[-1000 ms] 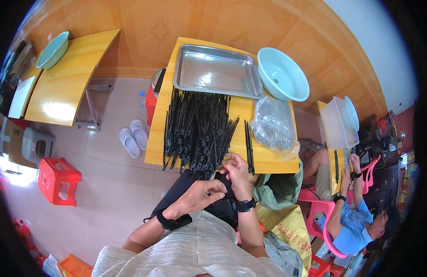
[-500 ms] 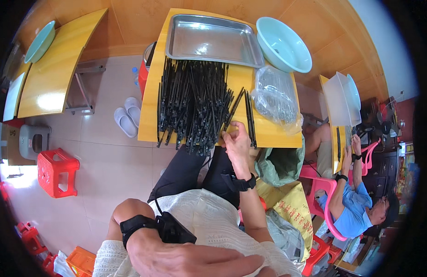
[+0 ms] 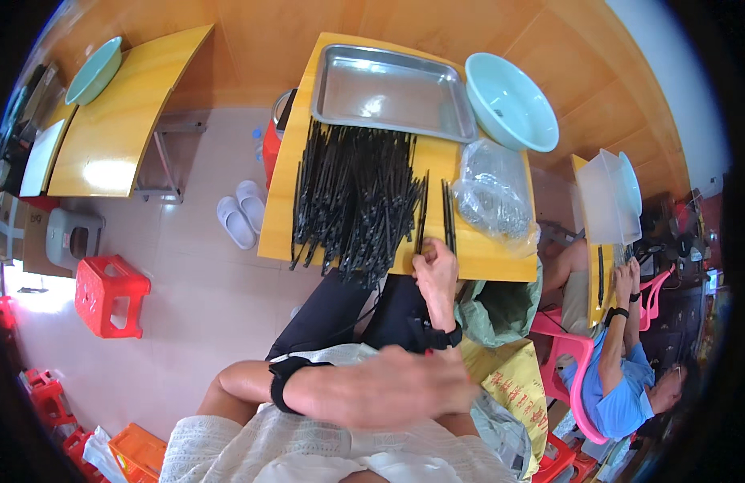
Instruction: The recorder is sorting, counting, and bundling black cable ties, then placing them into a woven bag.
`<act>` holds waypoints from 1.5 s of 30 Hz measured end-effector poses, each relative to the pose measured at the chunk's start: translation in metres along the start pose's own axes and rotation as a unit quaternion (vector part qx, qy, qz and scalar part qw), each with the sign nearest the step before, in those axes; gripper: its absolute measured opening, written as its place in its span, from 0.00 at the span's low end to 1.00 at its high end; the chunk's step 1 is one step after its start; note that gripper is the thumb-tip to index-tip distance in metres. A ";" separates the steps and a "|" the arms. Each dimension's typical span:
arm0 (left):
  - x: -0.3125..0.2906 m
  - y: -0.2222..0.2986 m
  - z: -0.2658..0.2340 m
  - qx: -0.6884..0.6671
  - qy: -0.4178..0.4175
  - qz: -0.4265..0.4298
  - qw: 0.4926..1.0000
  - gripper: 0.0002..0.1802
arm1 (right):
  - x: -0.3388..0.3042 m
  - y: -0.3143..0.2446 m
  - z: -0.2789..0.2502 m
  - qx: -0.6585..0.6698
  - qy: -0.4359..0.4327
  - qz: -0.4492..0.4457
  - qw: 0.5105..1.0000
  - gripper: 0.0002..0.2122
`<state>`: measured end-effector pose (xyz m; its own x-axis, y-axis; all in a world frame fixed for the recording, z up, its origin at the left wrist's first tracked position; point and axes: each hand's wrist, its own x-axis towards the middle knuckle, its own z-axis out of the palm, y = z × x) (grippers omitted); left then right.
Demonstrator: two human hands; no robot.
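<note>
A thick bundle of thin black strips lies on the yellow table, their lower ends reaching past its near edge. My right hand is at that edge, its fingers pinched on the end of one black strip just right of the bundle. A few more strips lie in a small separate group further right. My left hand crosses in front of my body, close to my right forearm. It is smeared by motion, and its fingers do not show clearly.
Behind the bundle is a metal tray, with a pale blue basin beside it. A clear plastic bag sits at the table's right. Below hangs a green sack. Another person works at a table to the right.
The pinched strip has swung from slanted to nearly upright and stands more apart from the bundle. My left hand has moved forward from the lower edge. The whole view has shifted slightly.
</note>
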<state>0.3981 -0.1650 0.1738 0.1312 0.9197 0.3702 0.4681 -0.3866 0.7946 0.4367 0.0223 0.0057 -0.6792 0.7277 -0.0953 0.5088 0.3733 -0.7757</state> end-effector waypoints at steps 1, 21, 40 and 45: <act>-0.004 -0.017 0.005 -0.001 0.005 -0.047 0.999 0.18 | -0.002 0.001 -0.001 0.003 0.000 -0.006 1.000 0.16; 0.019 -0.108 0.046 -0.534 0.273 -0.251 0.760 0.17 | -0.057 -0.015 -0.063 0.569 -0.229 0.087 0.785 0.15; 0.005 -0.130 0.054 -0.324 0.316 -0.288 0.844 0.04 | -0.049 -0.045 -0.062 0.398 -0.075 0.049 0.913 0.08; 0.008 -0.122 0.052 -0.343 0.279 -0.352 0.825 0.06 | -0.036 -0.039 -0.051 0.355 -0.069 0.010 0.932 0.04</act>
<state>0.3869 -0.1066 0.0547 -0.4741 0.8321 -0.2877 -0.3737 0.1056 0.9215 0.4685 0.0105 0.0714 -0.7596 0.6314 -0.1558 0.0773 -0.1501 -0.9856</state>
